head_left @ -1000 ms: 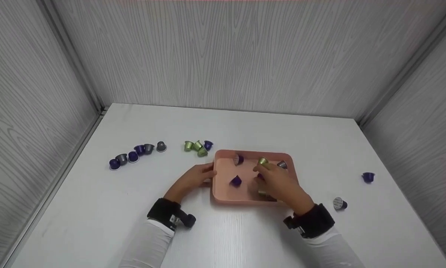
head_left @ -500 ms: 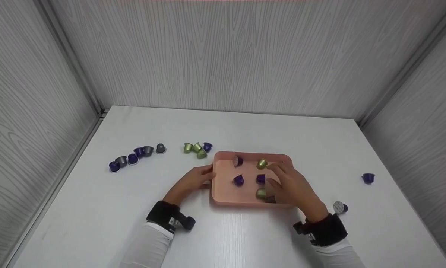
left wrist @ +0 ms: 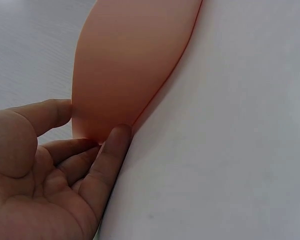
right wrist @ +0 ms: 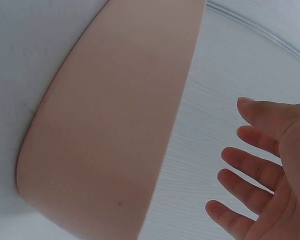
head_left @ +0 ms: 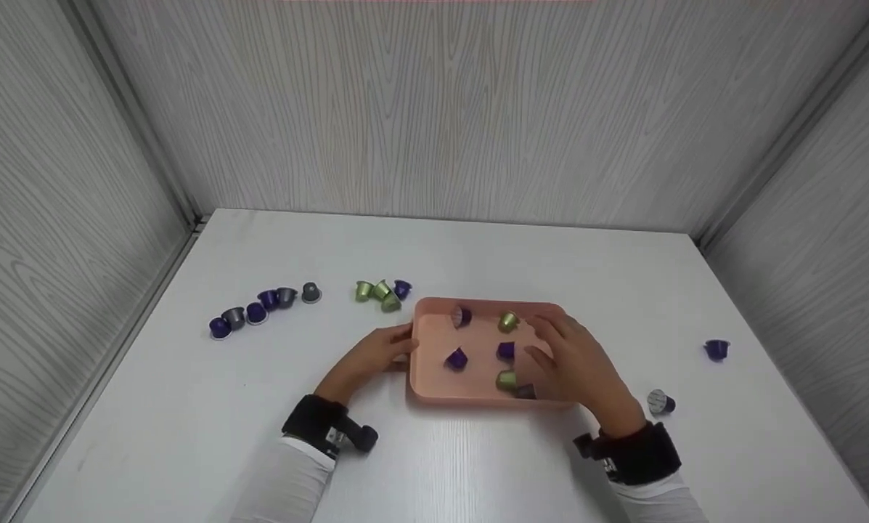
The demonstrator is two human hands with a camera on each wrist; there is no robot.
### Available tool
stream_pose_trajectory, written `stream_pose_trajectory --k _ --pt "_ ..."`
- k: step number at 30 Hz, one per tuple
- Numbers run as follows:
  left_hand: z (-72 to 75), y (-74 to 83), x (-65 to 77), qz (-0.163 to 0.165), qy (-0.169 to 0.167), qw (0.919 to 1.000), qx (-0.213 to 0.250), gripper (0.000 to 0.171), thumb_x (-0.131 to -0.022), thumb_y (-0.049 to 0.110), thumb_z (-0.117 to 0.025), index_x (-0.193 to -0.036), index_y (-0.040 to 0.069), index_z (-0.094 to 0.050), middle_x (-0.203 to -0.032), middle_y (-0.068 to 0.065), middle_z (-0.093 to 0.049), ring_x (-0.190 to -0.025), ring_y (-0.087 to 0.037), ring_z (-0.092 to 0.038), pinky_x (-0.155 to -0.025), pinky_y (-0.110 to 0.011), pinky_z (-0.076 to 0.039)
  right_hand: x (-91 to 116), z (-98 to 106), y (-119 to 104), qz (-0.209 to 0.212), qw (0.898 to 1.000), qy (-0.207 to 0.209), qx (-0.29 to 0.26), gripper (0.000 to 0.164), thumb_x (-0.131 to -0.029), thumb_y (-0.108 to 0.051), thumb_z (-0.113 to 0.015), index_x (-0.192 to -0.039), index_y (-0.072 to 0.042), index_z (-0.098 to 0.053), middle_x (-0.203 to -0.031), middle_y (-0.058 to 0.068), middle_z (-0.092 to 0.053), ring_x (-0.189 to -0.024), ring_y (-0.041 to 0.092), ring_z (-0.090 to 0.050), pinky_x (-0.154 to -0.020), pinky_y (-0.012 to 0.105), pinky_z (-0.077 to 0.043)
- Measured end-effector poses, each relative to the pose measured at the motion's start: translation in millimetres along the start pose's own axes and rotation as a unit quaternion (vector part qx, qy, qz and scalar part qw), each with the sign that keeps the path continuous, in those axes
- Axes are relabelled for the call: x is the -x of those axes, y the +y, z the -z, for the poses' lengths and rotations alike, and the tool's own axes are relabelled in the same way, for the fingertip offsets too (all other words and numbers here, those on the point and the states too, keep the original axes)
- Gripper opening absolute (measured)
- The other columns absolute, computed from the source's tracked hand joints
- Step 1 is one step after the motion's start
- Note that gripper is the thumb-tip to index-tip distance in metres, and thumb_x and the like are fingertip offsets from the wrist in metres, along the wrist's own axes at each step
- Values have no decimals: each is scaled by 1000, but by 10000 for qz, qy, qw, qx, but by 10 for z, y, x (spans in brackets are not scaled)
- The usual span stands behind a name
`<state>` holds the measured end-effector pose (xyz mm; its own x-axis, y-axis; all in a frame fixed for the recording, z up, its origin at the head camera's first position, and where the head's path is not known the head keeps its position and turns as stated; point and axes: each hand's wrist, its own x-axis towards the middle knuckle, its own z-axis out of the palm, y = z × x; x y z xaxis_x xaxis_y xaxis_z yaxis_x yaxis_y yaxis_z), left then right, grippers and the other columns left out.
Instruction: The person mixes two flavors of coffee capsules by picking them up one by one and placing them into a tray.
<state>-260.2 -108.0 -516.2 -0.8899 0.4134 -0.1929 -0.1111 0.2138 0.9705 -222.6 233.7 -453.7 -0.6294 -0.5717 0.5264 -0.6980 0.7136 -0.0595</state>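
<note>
A shallow pink tray (head_left: 470,399) lies on the table with several coffee capsules in it. They include a purple capsule (head_left: 457,359), a green capsule (head_left: 508,322) and a grey capsule (head_left: 525,391). My left hand (head_left: 380,351) grips the tray's left end; in the left wrist view the thumb touches the rim and the fingertips (left wrist: 119,135) meet the outer wall low down. Above the tray's right part is my right hand (head_left: 576,363), its fingers spread and holding nothing. It hides that end of the tray. In the right wrist view, the fingers stand apart from the tray wall (right wrist: 105,125).
A row of purple and grey capsules (head_left: 256,313) lies at the left. Behind the tray is a cluster of green capsules (head_left: 382,290) with a purple capsule (head_left: 402,289). Two more capsules lie right of the tray, one purple (head_left: 716,349), one showing its pale lid (head_left: 656,402).
My right hand has drawn back to the right from the capsules in the middle of the tray, its fingers spreading. A purple capsule in the tray has rolled slightly. The left hand stays put.
</note>
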Motion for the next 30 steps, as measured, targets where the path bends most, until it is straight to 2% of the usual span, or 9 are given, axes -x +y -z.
stream_pose_trajectory --k 4,6,10,14,17,22,30 --pt "-8 -16 -6 17 -6 10000 -86 53 -103 21 -51 -151 3 -34 -146 -18 -46 -118 -31 -58 -92 -36 -53 74 57 88 -141 9998 -76 126 45 -87 -17 -76 -125 -1 -57 -120 15 -59 -109 31 -58 -95 47 -49" --pt "-9 -13 -11 34 19 10000 -77 53 -103 21 -51 -151 4 -35 -147 -17 -46 -118 -30 -58 -92 -36 -53 109 108 141 -223 9996 -93 151 50 -87 -19 -76 -130 -2 -56 -124 18 -58 -116 34 -55 -98 48 -46" --pt "-12 10 -11 57 18 10000 -29 53 -103 20 -51 -151 3 -34 -146 -17 -46 -118 -30 -58 -92 -35 -53 202 202 257 -334 9991 -134 246 61 -83 -18 -80 -135 -2 -54 -126 20 -56 -117 36 -53 -99 51 -45" --pt "-11 23 5 61 -23 9999 -102 54 -103 20 -50 -151 4 -33 -146 -17 -46 -117 -30 -59 -91 -35 -54 364 271 351 -698 9958 -508 320 68 -82 -21 -81 -138 1 -50 -133 24 -52 -124 41 -48 -102 55 -41" --pt "2 27 17 41 -50 9998 -184 54 -103 21 -50 -152 6 -33 -146 -15 -47 -119 -29 -58 -93 -36 -53 489 323 395 -1231 9866 -1010 367 74 -88 -33 -74 -147 -3 -41 -143 25 -44 -132 45 -38 -105 63 -32" --pt "11 25 15 33 1 9998 -217 53 -103 21 -50 -152 7 -34 -146 -14 -47 -119 -27 -58 -93 -35 -53 627 393 457 -2027 9636 -1690 422 81 -94 -52 -58 -157 -16 -24 -157 22 -25 -141 48 -19 -103 76 -17" --pt "-13 19 11 145 31 9999 72 53 -103 19 -50 -151 5 -34 -146 -16 -47 -117 -28 -58 -94 -36 -52 870 495 569 -2719 9386 -2095 344 86 -95 -60 -50 -159 -20 -7 -160 22 -11 -142 52 -8 -101 80 -8"
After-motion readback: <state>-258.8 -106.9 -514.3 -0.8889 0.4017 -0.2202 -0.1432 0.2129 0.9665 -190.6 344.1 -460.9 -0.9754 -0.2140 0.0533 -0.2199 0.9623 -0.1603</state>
